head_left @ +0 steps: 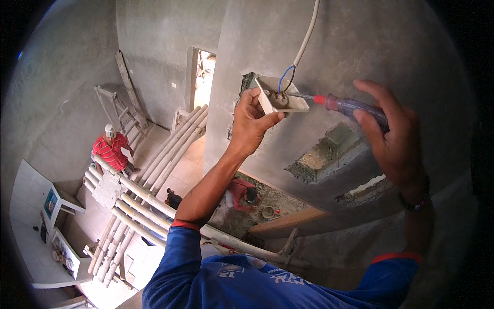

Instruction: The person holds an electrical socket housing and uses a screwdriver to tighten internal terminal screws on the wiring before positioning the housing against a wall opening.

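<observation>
My left hand [251, 121] grips a white plastic electrical fitting [296, 106] up against the grey wall, fingers at its left side and thumb at its lower edge. A cable [306, 36] hangs from above, with a blue and a dark wire [283, 72] running into the fitting’s terminals. My right hand [391, 134] is closed on a screwdriver [339, 104] with a red and translucent dark handle; its shaft reaches into the fitting by the terminals. A rough cut opening [247, 79] is behind the fitting at its upper left.
Bamboo poles [172, 149] form scaffolding below left. A person in a red striped shirt [109, 151] is beside them; another person [241, 193] crouches below near a bucket [268, 211]. Rough wall openings [321, 154] are at right, a wooden frame [110, 100] and doorway [205, 77] at the back.
</observation>
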The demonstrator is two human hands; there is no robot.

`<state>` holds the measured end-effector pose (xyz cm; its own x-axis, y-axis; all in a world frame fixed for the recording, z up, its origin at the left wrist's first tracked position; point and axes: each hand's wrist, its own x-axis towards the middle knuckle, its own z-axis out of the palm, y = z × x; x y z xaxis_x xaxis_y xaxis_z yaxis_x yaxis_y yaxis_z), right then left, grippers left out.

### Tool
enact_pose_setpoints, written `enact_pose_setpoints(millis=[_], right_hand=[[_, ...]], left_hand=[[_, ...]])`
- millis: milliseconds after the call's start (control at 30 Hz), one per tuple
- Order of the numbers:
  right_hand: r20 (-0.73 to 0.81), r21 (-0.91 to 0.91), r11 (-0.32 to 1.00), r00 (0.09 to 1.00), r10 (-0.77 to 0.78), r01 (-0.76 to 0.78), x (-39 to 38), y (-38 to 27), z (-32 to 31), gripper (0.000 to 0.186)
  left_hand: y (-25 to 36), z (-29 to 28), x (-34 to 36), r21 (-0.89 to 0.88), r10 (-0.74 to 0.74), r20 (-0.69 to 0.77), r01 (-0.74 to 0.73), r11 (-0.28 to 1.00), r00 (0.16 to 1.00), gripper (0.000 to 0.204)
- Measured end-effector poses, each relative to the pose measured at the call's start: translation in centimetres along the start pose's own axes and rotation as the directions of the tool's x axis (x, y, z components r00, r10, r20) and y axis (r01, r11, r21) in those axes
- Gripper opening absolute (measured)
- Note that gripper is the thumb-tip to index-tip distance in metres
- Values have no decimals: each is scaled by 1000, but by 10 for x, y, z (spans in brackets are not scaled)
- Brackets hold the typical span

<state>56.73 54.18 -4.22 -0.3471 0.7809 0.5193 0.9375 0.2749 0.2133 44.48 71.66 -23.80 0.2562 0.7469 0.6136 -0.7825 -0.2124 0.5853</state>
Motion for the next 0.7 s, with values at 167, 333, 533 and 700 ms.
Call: enact_pose_setpoints(millis=[167, 333, 533, 700], right_hand=[[27, 20, 998, 998, -60, 60, 2, -8, -8, 43], [150, -40, 986, 975, 165, -161, -2, 0, -6, 45], [-19, 18, 1000, 1000, 9, -9, 1, -9, -5, 41], [-39, 17, 999, 999, -31, 32, 0, 6, -1, 46]], left_hand=[[1, 1, 1, -29, -9, -6, 9, 1000, 1000, 51], [1, -1, 0, -3, -21, 0, 21, 1000, 1000, 52], [-2, 1, 3, -22, 2, 10, -2, 1000, 1000, 51], [-3, 2, 2, -12, -12, 11, 12, 1000, 1000, 51]])
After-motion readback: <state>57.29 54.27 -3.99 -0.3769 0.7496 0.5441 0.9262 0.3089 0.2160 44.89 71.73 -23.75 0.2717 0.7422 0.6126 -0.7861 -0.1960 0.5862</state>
